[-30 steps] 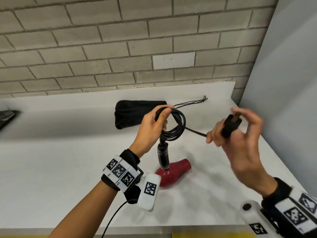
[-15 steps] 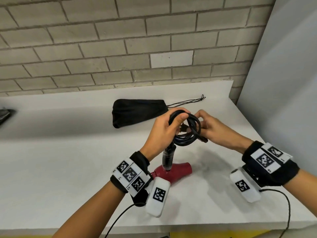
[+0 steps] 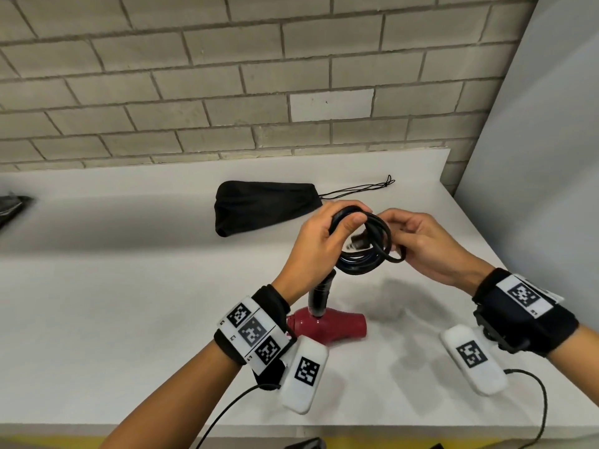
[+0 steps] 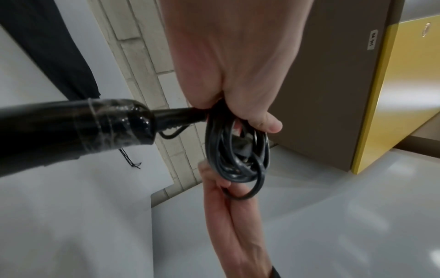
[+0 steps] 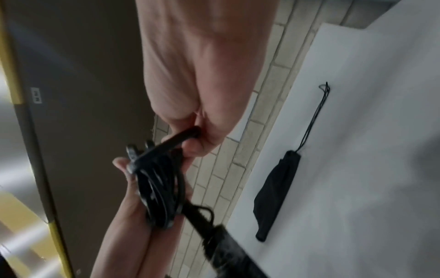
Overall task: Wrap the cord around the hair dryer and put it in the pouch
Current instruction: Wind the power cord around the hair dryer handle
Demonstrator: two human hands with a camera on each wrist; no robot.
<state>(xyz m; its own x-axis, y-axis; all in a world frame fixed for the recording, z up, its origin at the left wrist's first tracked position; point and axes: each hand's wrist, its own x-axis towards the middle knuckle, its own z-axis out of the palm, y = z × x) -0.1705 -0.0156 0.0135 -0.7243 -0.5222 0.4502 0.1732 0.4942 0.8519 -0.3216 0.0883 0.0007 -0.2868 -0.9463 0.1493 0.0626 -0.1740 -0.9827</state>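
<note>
A red hair dryer with a black handle hangs over the white counter, its nozzle end at or near the surface. Its black cord is coiled in several loops above the handle. My left hand grips the top of the coil, thumb over the loops. My right hand pinches the plug and holds it inside the coil. In the left wrist view the coil hangs from my fingers beside the taped handle. A black drawstring pouch lies flat behind my hands.
A brick wall backs the counter and a grey panel closes the right side. The pouch's drawstring trails right. A dark object sits at the far left edge. Cables hang from both wrist cameras.
My right hand brought the plug in from the right and now holds it in the coil. The loose cord tail is gathered into the loops. The left hand kept its grip.
</note>
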